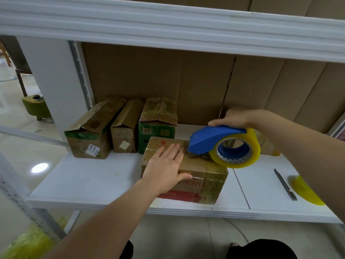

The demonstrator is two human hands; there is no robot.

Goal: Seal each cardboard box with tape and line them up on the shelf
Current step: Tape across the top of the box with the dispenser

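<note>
Nearest the viewer, a cardboard box (194, 176) is seen lying at the front edge of the white shelf (89, 180), slightly skewed to that edge, and it is pinned from above by the left hand (166, 165), whose fingers are spread flat and apart on the lid with the thumb laid along the near top edge; nothing is gripped by it. Just beyond those fingertips, the blue tape dispenser (211, 139) with its yellowish clear tape roll (237, 148) is held over the far right of the lid by the right hand (233, 118), whose fingers are curled over the handle, the nose being set on the cardboard right beside the left fingertips. A slip could be judged likely if the box is dragged by the pull of the tape, since it is only pressed and not held; the strip could also be laid off the seam, or the left fingertips nicked by the cutter edge so close by. To the right, a utility knife (285, 185) and a spare tape roll (306, 191) are lying. Farther back on the left, three boxes (123, 128) are lined up against the cardboard backing
</note>
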